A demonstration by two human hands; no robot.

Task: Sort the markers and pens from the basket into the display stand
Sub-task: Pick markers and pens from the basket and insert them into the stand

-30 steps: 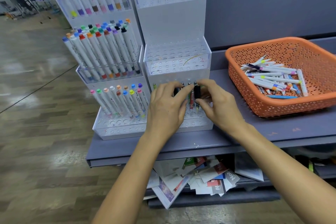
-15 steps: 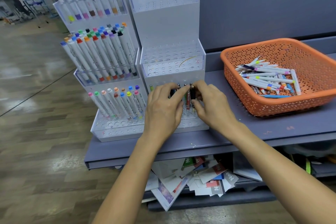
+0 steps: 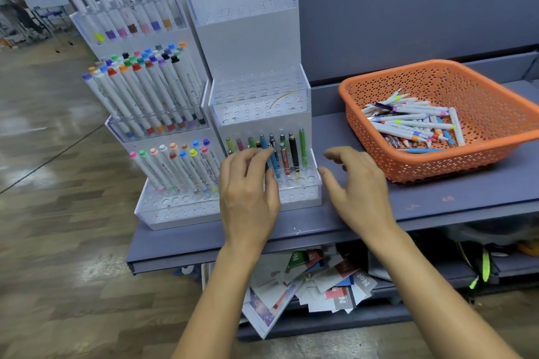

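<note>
The clear acrylic display stand (image 3: pixel 296 198) has a row of several pens (image 3: pixel 294 153) upright in its bottom tier. My left hand (image 3: pixel 248 192) reaches over that tier, and its lightly curved fingertips touch a tilted blue pen (image 3: pixel 274 162); the thumb is hidden. To the stand's right, my right hand (image 3: pixel 358 183) hovers over the shelf with relaxed fingers and holds nothing. The orange basket (image 3: pixel 437 65) at the right holds a pile of markers and pens (image 3: pixel 408 122).
A second stand (image 3: pixel 175 216) on the left is filled with colour-capped markers on three tiers. Both stands and the basket sit on a grey shelf (image 3: pixel 437 195). Loose papers (image 3: pixel 320 280) lie on the lower shelf. Wooden floor spreads to the left.
My right hand has let go of the pens and pulled back to the right of the stand. My left hand stays at the pen row.
</note>
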